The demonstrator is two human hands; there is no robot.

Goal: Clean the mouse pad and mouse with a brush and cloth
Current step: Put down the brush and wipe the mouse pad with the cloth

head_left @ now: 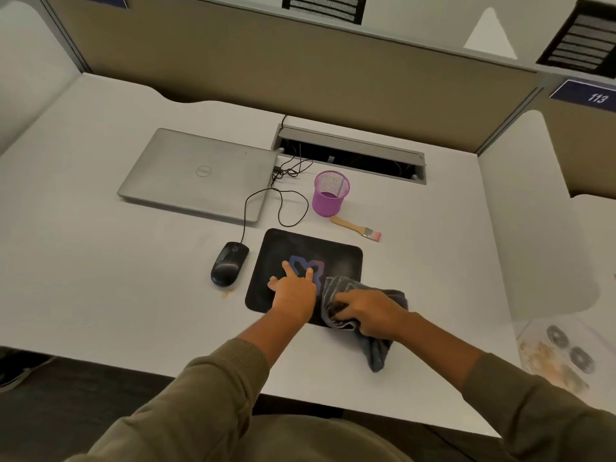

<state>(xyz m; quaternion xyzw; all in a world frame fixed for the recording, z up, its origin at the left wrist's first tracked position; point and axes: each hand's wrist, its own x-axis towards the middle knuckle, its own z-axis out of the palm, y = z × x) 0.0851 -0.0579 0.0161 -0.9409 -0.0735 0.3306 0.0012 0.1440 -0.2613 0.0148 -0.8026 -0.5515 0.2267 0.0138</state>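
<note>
The black mouse pad [336, 258] lies on the white desk [100, 278] before me. My left hand [293, 291] presses it with straight, spread fingers; my right hand [370, 311] grips a grey cloth [376, 351] at its right edge. The wired mouse [229, 263] sits just left; the wooden brush [355, 228] lies behind.

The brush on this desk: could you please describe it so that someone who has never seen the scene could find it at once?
Start at the closed silver laptop on the white desk and look right to the purple mesh cup. Just in front of the cup, beyond the black mouse pad's far right corner, lies the brush. It alone has a pale wooden handle, a metal band and pinkish bristles.
</note>
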